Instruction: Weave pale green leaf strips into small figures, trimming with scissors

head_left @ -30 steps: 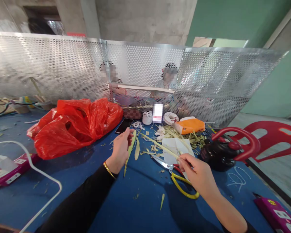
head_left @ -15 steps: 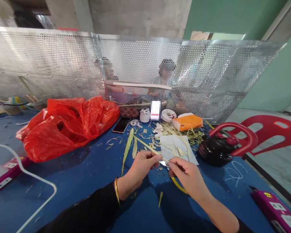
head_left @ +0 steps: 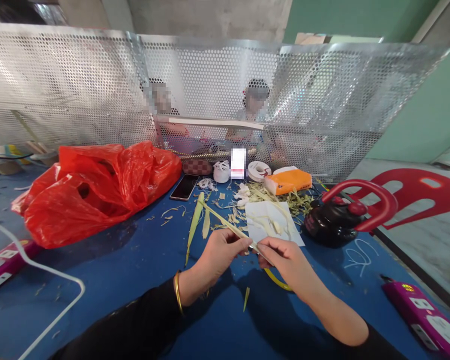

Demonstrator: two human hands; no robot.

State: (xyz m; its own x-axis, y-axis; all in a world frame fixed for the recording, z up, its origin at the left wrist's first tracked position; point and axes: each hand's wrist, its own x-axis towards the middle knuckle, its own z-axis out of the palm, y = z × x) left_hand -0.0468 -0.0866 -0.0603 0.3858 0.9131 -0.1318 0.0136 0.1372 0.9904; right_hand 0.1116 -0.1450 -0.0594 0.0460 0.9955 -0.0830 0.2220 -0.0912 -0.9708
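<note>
A long pale-green leaf strip (head_left: 225, 221) slants from the table's middle down into my hands. My left hand (head_left: 219, 257) pinches it between thumb and fingers. Close beside it, my right hand (head_left: 285, 260) is closed on the strip's near end. A small shiny metal bit shows between the fingertips, mostly hidden, so its kind cannot be told. Below my right hand curves a yellow band (head_left: 279, 281), partly covered by the hand. Two wider green leaves, a long leaf (head_left: 195, 225) and a shorter leaf (head_left: 206, 223), lie left of the strip.
A red plastic bag (head_left: 97, 195) lies at left, near a phone (head_left: 185, 187). White paper (head_left: 264, 212) with scraps, an orange packet (head_left: 288, 181) and a black kettle (head_left: 330, 222) stand right. A purple power strip (head_left: 422, 312) is near right. Two people sit behind the perforated metal screen (head_left: 213, 80).
My right hand has turned slightly over the strip, and the shiny metal bit between my hands is now mostly covered. The whole view has shifted a little.
</note>
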